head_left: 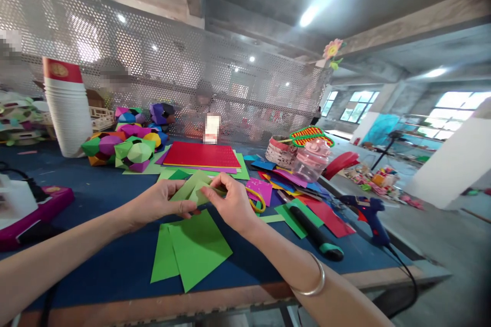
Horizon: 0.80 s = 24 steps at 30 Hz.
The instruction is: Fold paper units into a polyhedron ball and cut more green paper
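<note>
Tabletop, green paper between fingers

From my remote station I log the surroundings. Far left: tall stack of white cups, topmost with red band and gold emblem. Nearer me on that side, a magenta power strip, black plug in place. Behind the table, a perforated screen. Right: woven basket just beside a pink translucent bottle. Near the right edge I note a blue glue gun, red light lit, cord hanging down. Beyond: white pillar, windows, bright ceiling lamp. Pink flower at the screen's upper right corner.
</note>
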### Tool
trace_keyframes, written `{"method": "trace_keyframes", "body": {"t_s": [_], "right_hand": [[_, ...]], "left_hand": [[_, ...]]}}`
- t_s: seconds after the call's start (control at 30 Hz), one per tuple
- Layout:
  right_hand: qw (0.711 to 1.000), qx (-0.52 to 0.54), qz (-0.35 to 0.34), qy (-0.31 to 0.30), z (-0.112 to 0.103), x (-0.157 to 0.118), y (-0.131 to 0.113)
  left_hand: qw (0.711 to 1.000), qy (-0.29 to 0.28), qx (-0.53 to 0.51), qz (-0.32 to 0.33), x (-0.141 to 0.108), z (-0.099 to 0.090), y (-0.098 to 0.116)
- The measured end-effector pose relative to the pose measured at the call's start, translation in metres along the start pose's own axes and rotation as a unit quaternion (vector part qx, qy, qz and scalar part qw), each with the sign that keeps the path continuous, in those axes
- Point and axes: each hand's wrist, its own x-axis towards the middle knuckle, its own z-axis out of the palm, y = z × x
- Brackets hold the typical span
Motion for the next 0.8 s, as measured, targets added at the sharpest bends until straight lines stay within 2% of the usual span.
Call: {"method": "trace_keyframes", "body": {"t_s": [0.27, 0.4, 0.47, 0.6, 0.7, 0.8], "right_hand": [[0.999, 0.037, -0.011, 0.025, 0.0021, -0.0004, 0.0005], [0.998, 0.043, 0.006, 0.043, 0.0003, 0.0026, 0.0019], [0.998, 0.048, 0.016, 0.046, -0.0006, 0.0041, 0.0025], [0.995, 0.075, 0.037, 0.046, -0.0015, 0.0065, 0.0045], [0.994, 0.085, 0.043, 0.049, -0.002, 0.0076, 0.0061], [0.992, 0.103, 0.053, 0.043, -0.0025, 0.0079, 0.0061]], "left_hand": [[0.998, 0.036, 0.049, 0.012, 0.0012, 0.0041, 0.0001], [0.995, 0.046, 0.047, 0.074, 0.0013, 0.0056, -0.0033], [0.989, 0.072, 0.055, 0.119, 0.0015, 0.0061, -0.0055], [0.96, 0.13, 0.141, 0.206, 0.0013, 0.0049, -0.0073], [0.943, 0.132, 0.204, 0.229, 0.0012, 0.0023, -0.0072], [0.937, 0.151, 0.22, 0.225, 0.0007, 0.0002, -0.0062]]}}
